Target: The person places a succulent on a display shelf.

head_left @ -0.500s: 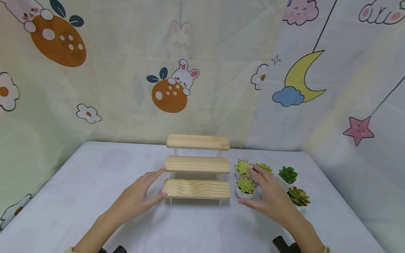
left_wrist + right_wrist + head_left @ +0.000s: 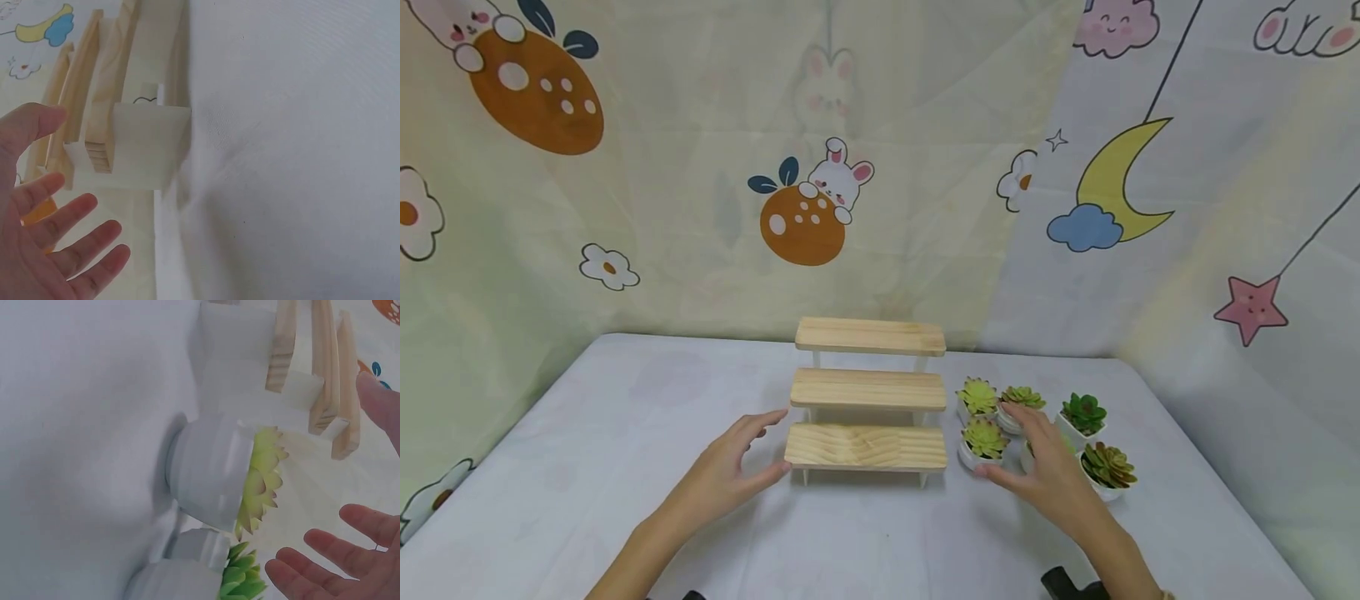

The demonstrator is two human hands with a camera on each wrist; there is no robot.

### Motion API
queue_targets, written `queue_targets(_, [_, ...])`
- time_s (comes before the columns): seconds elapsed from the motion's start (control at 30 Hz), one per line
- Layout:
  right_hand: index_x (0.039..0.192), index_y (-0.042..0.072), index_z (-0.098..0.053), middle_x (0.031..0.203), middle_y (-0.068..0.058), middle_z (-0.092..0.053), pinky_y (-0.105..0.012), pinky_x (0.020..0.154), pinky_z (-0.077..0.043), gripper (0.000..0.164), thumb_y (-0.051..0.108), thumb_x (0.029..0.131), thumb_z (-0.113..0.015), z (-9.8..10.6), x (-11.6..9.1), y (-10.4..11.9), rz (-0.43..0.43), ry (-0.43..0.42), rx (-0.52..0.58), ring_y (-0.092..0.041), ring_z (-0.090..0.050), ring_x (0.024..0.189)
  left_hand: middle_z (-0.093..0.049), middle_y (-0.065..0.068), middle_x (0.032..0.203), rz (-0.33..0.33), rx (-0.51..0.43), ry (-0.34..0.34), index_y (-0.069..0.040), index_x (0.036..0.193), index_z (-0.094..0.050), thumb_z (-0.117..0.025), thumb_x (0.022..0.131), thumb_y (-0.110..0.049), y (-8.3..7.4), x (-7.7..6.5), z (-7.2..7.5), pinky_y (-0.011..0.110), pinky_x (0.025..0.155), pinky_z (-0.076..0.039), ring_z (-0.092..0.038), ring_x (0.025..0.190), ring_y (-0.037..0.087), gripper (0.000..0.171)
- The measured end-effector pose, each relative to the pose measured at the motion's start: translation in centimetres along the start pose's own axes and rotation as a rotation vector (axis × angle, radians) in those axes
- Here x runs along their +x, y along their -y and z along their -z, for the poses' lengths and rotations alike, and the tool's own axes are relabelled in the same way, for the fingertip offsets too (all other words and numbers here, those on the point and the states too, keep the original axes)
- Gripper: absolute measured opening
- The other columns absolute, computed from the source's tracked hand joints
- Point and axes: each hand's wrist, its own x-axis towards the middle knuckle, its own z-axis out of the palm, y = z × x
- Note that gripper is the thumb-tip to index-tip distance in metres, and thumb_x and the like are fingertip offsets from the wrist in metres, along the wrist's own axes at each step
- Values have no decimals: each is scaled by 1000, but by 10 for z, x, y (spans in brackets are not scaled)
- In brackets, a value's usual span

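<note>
A three-tier wooden stand point(image 2: 868, 387) with white supports stands near the back of the table. Beside its left end, my left hand point(image 2: 722, 467) is held with fingers spread and nothing in it; the left wrist view shows thumb and fingers apart near the stand's tiers point(image 2: 100, 134). My right hand point(image 2: 1052, 483) hovers over a group of small potted succulents, thumb and fingers apart. Just left of it sits a light green succulent point(image 2: 985, 439) in a ribbed white pot point(image 2: 209, 472). The hand partly hides another pot behind it.
Two more light succulents stand behind, one at back left point(image 2: 977, 396) and one at back right point(image 2: 1022, 398). A dark green succulent point(image 2: 1082, 414) and a reddish-green one point(image 2: 1107, 467) are farther right. A printed cloth backdrop point(image 2: 910, 208) rises behind the white-covered table point(image 2: 865, 542).
My right hand has shifted slightly right, uncovering more of the back succulent. The left hand has drawn back a little from the stand's end. Stand and pots stay in place.
</note>
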Motion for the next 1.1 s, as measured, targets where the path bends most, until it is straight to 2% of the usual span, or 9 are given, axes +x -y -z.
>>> queue_targets(0.2, [139,0,-34,135,-22,-40,-49,91,-46,88,38,73,-78,-9,3,1,-67,13,113,-39,-47,117,-58,9,124,13,-106,29,-15,134,-46,-71,82,-31,4,3,-5,44,83,-48,-58,106,28,60])
queue_targets(0.33, [141,-1,-30,138,-24,-37,-50,93,-44,92,42,73,-77,-15,6,2,-121,31,157,-41,-46,118,-58,8,123,63,-186,57,-18,134,-46,-73,80,-34,7,5,-8,45,84,-48,-59,105,27,62])
queue_targets(0.53, [142,-1,-27,134,-25,-40,-48,88,-46,96,43,73,-77,-24,10,2,-162,44,149,-35,-49,112,-60,11,118,90,-289,124,-14,135,-43,-71,82,-29,12,7,-13,44,84,-49,-61,102,25,61])
queue_targets(0.63, [142,-2,-26,131,-26,-43,-47,84,-47,96,41,73,-77,-27,12,2,-176,47,138,-34,-50,109,-59,12,117,97,-337,151,-12,136,-41,-70,83,-27,14,8,-16,38,84,-50,-62,100,24,62])
queue_targets(0.83, [144,-3,-19,139,-28,-35,-55,96,-39,96,34,76,-76,-32,15,2,-210,74,162,-44,-39,125,-59,14,117,119,-401,168,-11,137,-39,-69,84,-26,16,8,-21,28,84,-50,-62,98,21,62])
queue_targets(0.93, [145,-3,-17,143,-28,-31,-57,100,-34,97,32,77,-76,-32,14,3,-228,86,163,-46,-32,131,-59,14,116,131,-412,170,-11,137,-40,-68,85,-26,18,8,-22,28,84,-49,-62,97,20,61])
queue_targets(1.1, [145,-4,-15,144,-29,-28,-56,101,-34,94,28,79,-74,-34,12,3,-257,105,153,-46,-30,132,-58,14,117,164,-439,183,-12,136,-40,-67,86,-26,18,8,-23,31,87,-49,-61,97,18,59])
